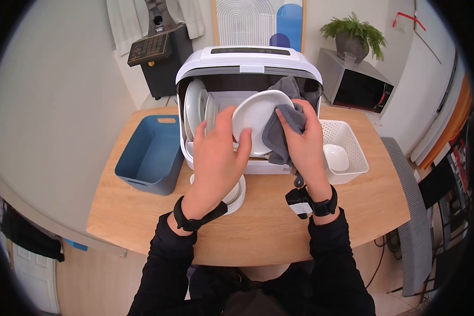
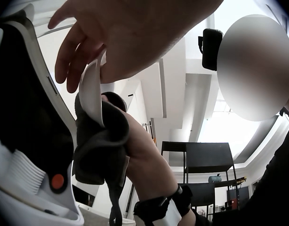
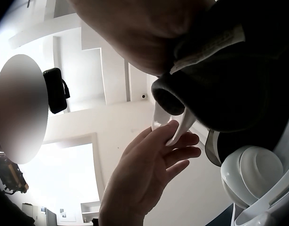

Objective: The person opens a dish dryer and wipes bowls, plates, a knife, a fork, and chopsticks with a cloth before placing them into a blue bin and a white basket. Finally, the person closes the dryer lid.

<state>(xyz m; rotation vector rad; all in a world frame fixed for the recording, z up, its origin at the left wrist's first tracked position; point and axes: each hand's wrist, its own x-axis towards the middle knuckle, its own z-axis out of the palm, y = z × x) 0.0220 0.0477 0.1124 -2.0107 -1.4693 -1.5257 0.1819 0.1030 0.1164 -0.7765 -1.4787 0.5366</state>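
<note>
A white shallow dish [image 1: 263,113] is held up, tilted, in front of a white countertop dishwasher [image 1: 252,69] with its front open. My left hand [image 1: 218,158] pinches the dish's left rim, thumb on the inner face and fingers at the edge. My right hand [image 1: 305,142] grips a dark grey cloth [image 1: 276,134] folded over the right side of the dish, thumb in front. Part of the cloth hangs below the dish, with a loop at its end. White plates [image 1: 196,105] stand upright in the dishwasher's left side. Below my left hand, a stack of white dishes [image 1: 237,197] is partly hidden.
Left of the dishwasher sits a blue bin [image 1: 150,152]. At right, a white perforated basket [image 1: 353,150] holds a small white dish [image 1: 336,158]. Behind are a potted fern [image 1: 353,39] on a grey box-shaped appliance [image 1: 361,79] and a black machine [image 1: 166,63].
</note>
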